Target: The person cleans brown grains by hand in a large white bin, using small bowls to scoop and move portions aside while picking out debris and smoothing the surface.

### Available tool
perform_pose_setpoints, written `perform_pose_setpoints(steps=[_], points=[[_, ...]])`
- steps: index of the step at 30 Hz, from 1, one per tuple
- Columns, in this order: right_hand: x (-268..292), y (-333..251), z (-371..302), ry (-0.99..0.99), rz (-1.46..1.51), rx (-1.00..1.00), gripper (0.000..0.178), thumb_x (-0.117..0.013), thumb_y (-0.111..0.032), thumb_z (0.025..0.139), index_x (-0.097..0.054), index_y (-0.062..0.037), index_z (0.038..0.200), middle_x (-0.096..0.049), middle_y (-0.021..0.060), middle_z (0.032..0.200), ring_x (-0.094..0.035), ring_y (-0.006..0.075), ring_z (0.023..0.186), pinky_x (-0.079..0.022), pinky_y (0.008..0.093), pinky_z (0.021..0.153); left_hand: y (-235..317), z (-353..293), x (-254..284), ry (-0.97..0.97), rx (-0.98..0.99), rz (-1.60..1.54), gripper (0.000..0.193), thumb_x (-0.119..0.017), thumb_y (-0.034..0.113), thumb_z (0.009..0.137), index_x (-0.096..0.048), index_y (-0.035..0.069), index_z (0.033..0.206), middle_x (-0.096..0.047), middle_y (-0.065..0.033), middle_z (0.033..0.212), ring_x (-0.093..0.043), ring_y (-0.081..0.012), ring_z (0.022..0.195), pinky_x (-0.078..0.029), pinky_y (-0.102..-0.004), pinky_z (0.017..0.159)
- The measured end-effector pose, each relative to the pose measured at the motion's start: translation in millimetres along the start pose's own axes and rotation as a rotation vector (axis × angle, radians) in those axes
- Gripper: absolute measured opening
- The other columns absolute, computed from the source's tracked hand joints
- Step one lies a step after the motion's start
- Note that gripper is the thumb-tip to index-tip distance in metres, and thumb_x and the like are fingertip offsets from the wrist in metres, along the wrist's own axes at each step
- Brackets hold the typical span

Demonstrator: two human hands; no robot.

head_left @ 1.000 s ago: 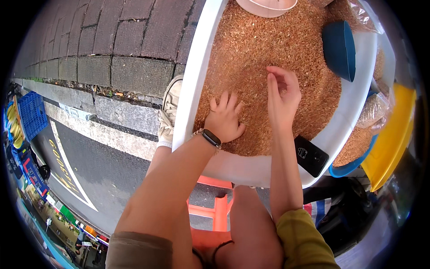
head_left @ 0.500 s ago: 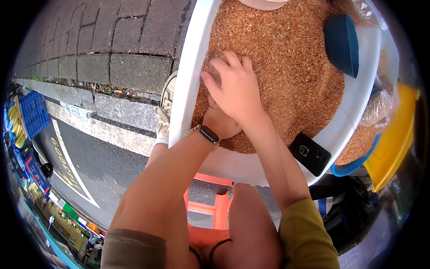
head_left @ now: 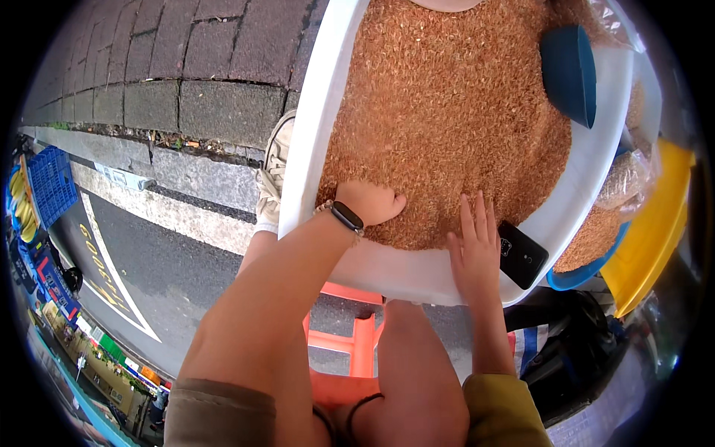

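A white tub [head_left: 311, 119] in front of me holds a broad heap of small orange-brown dried bits [head_left: 447, 104], perhaps tiny dried shrimp. My left hand [head_left: 369, 203], with a dark watch at its wrist, presses into the heap near the tub's near left corner. Its thumb shows, but the other fingers are hidden. Stretched out flat, the fingers of my right hand [head_left: 477, 257] point away from me over the near rim and the heap's edge. They hold nothing. Just right of them a black phone [head_left: 523, 257] lies on the rim.
A dark blue bowl [head_left: 570, 74] leans in the heap's far right. Plastic bags [head_left: 625, 179], a blue basin [head_left: 588, 277] and a yellow container [head_left: 655, 231] stand right of the tub. An orange stool [head_left: 363, 346] is beneath me; a kerb [head_left: 201, 179] runs to the left.
My right hand has moved from above my left hand, back and to the right, beside the phone. My left hand stays in the heap, with its thumb now uncovered.
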State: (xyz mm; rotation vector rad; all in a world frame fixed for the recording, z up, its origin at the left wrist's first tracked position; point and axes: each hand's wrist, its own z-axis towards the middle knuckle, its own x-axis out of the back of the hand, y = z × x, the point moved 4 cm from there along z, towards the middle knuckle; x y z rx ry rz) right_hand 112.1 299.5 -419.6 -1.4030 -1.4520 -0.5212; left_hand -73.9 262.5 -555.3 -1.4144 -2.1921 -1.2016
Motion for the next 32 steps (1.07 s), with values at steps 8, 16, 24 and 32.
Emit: perform_pose_setpoints(steps=[8, 16, 24, 32], points=[[18, 1, -63, -0.038, -0.013, -0.138, 0.043, -0.053, -0.027, 0.093, -0.056, -0.0117, 0.132, -0.045, 0.0168, 0.144, -0.038, 0.0416, 0.133, -0.031, 0.0513, 0.108, 4, 0, 14, -0.08, 0.019, -0.011, 0.049, -0.043, 0.047, 0.092, -0.074, 0.013, 0.08, -0.071, -0.0134, 0.074, -0.07, -0.0319, 0.069, -0.054, -0.0487, 0.061], [13, -8, -66, 0.27, -0.102, -0.163, 0.035, -0.056, -0.025, 0.082, -0.065, -0.0113, 0.112, -0.057, 0.0082, 0.12, -0.05, 0.0339, 0.113, -0.038, 0.0456, 0.092, 5, -8, 34, -0.173, 0.036, 0.084, 0.051, -0.038, 0.048, 0.093, -0.074, 0.011, 0.089, -0.072, -0.0133, 0.083, -0.07, -0.0341, 0.077, -0.055, -0.048, 0.071], [24, 1, -79, 0.489, -0.108, -0.095, 0.019, -0.059, -0.024, 0.078, -0.067, -0.0098, 0.086, -0.059, 0.0094, 0.105, -0.051, 0.0329, 0.108, -0.038, 0.0451, 0.086, 70, -10, 107, -0.432, 0.162, 0.26, 0.059, -0.04, 0.048, 0.091, -0.067, 0.001, 0.115, -0.065, -0.0202, 0.12, -0.061, -0.0367, 0.111, -0.046, -0.0469, 0.096], [59, -8, -40, 0.667, -0.316, -0.129, 0.038, -0.053, -0.035, 0.081, -0.063, -0.0052, 0.102, -0.054, 0.0192, 0.121, -0.047, 0.0355, 0.115, -0.035, 0.0483, 0.094, 164, -110, 269, 0.164, -0.087, 0.34, 0.069, -0.047, 0.047, 0.087, -0.049, 0.003, 0.14, -0.049, -0.0227, 0.142, -0.054, -0.0334, 0.124, -0.038, -0.0461, 0.105]])
